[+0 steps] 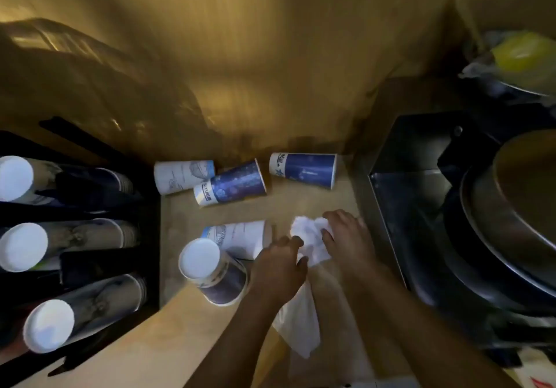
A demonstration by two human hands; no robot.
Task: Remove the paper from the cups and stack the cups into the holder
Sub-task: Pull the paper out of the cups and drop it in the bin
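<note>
Both hands meet on a crumpled white paper point(310, 238) lying on the wooden counter. My left hand point(281, 264) pinches its near edge, and my right hand point(346, 234) presses on its far side. A white paper cup point(240, 237) lies on its side just left of my left hand. An upside-down blue cup point(210, 270) stands in front of it. Three more cups lie on their sides farther back: a white one point(182, 175), a blue one point(231, 184) and another blue one point(304, 169). The black cup holder point(150, 237) at the left holds three stacks of cups point(75, 238).
A black metal machine point(421, 207) with a large round pan point(517, 222) fills the right side. A white sheet point(301, 327) hangs over the counter's near edge between my forearms. A wooden wall stands behind the cups. A yellow object point(523, 53) sits at the top right.
</note>
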